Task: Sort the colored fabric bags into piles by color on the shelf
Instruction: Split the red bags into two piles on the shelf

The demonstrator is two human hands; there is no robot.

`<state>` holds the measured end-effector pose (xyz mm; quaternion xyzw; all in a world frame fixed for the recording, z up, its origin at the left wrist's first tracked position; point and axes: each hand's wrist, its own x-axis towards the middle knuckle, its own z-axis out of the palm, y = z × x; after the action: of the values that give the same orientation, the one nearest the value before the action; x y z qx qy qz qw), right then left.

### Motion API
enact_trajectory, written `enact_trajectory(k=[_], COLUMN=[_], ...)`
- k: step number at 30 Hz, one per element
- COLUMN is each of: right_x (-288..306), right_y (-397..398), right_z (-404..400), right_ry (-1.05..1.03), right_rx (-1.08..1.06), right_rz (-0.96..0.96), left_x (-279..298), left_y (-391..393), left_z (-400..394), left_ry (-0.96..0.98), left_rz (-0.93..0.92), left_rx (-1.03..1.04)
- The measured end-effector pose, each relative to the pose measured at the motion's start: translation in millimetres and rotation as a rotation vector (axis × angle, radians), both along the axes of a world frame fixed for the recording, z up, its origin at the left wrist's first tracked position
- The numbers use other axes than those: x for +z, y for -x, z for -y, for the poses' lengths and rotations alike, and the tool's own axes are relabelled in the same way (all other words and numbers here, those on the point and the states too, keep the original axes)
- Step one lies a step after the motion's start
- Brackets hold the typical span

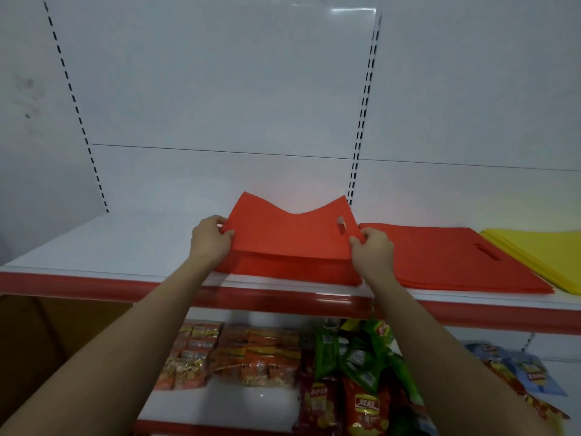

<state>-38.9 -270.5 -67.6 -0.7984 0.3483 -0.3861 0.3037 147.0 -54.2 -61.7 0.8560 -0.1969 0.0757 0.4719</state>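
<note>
red snack bag [364,410] on the lower shelf with a yellow label of blurred characters, neighbouring dark red bag [317,401] with unreadable print, no other legible text

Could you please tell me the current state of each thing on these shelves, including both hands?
Left hand: pinches the lifted red bag's left edge.
Right hand: pinches its right edge.
Lifted red bag: raised, sagging in the middle.
Red stack under it: lying flat.
Red pile to the right: flat, handle slot showing.
Yellow pile: flat, partly out of frame.
Snack packets: heaped on the lower shelf.
</note>
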Motion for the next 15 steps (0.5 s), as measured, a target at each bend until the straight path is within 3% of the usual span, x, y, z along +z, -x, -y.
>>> enact_trajectory(k=[4,15], right_x=[23,73], right_y=[16,93], right_z=[21,107], right_ry=[-0.064,-0.184], right_rx=[0.117,0.243], right_rz=[0.053,0.046], left_x=[20,47], left_y=[12,78], left_z=[11,109], left_ry=[0.125,0.183], left_rz=[-0.12,-0.177], left_rx=[-0.144,-0.141])
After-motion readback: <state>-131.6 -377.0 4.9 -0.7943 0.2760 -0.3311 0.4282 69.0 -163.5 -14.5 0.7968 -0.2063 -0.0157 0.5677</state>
